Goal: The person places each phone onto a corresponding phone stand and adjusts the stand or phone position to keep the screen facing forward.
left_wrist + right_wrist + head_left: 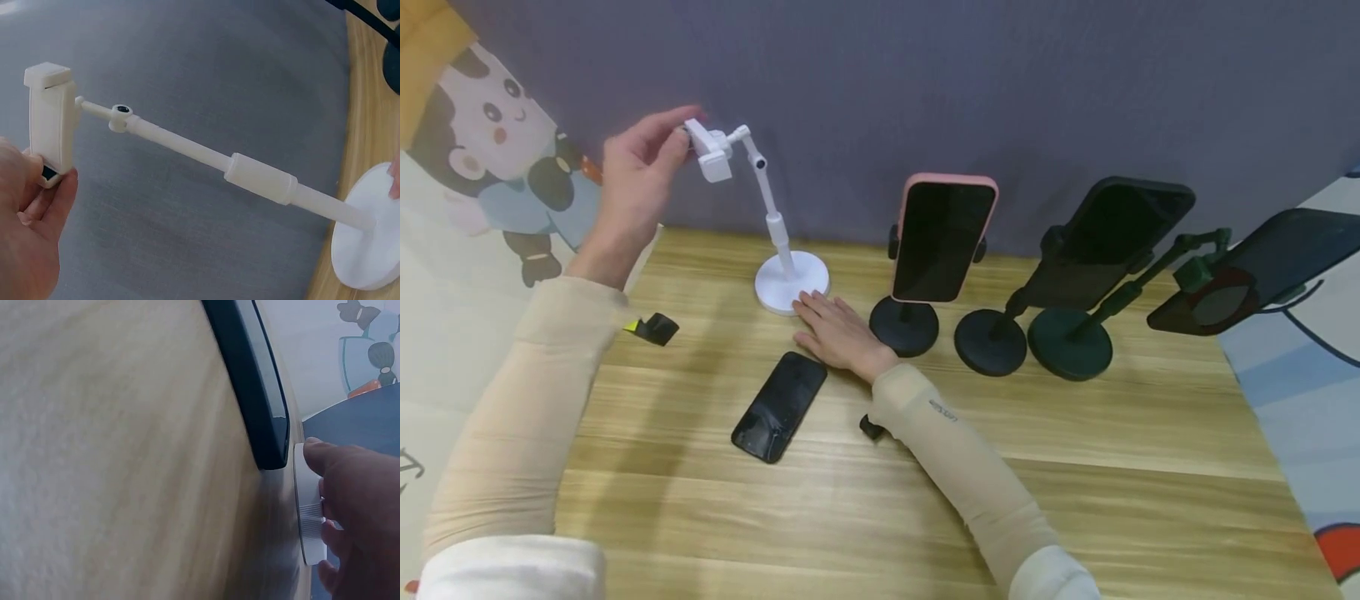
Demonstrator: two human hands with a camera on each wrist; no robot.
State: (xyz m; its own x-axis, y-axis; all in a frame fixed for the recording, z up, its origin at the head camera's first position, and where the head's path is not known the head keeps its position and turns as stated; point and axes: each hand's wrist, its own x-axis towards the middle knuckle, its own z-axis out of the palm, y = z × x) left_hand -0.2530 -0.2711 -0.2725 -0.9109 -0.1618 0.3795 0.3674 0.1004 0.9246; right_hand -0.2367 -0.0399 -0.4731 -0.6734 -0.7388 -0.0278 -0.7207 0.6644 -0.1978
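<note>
A white phone stand [767, 187] stands at the back left of the table, its round base [775, 283] flat on the wood. My left hand [636, 171] pinches the lower end of the stand's phone clamp [53, 122] between thumb and fingers; the clamp holds no phone. With fairly straight fingers, my right hand [841, 333] rests on the front right edge of the base. In the right wrist view that hand [359, 500] lies over the base's rim [309, 515]. A black smartphone [779, 407] lies on the table in front of the white stand.
To the right stand a black stand [904, 327] with a pink-cased phone [946, 237], another black stand [990, 343] and a dark green stand [1070, 346], each bearing a phone. Small black pieces [657, 328] lie on the wooden table [850, 517]. A grey panel [820, 92] rises behind.
</note>
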